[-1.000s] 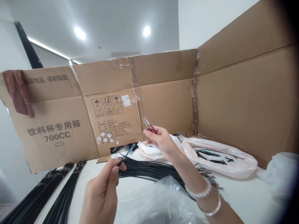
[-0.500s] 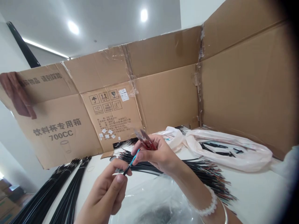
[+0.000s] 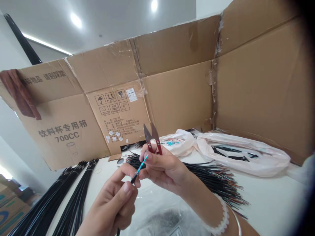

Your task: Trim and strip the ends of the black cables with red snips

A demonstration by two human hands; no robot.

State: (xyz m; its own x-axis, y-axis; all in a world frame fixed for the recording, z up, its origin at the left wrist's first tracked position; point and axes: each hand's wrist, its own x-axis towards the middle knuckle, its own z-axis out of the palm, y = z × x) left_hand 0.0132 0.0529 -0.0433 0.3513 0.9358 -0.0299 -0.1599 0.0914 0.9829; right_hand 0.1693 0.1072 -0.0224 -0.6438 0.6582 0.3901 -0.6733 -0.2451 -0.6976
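Between the thumb and index finger of my left hand [image 3: 110,200] is pinched a black cable [image 3: 134,178]. A light-blue inner wire [image 3: 141,166] sticks up out of its sheath. My right hand [image 3: 169,167] is closed around red-handled thread snips [image 3: 148,137], whose two blades point up and stand apart. The right thumb and index finger are at the tip of the blue wire; whether they pinch it I cannot tell. Behind the hands lies a bundle of black cables [image 3: 219,183] with stripped, coloured ends.
Two more black cable bundles [image 3: 71,196] lie at the left. Pale plastic bags hold blue scraps [image 3: 172,143] and black pieces [image 3: 231,154]. Clear plastic [image 3: 157,209] covers the near table. Cardboard walls [image 3: 177,98] enclose the back and right; a brown cloth [image 3: 21,93] hangs at left.
The snips have turned more upright, and their blades, blurred before, now show clearly. More of the blue wire shows between my hands. The view has shifted slightly.
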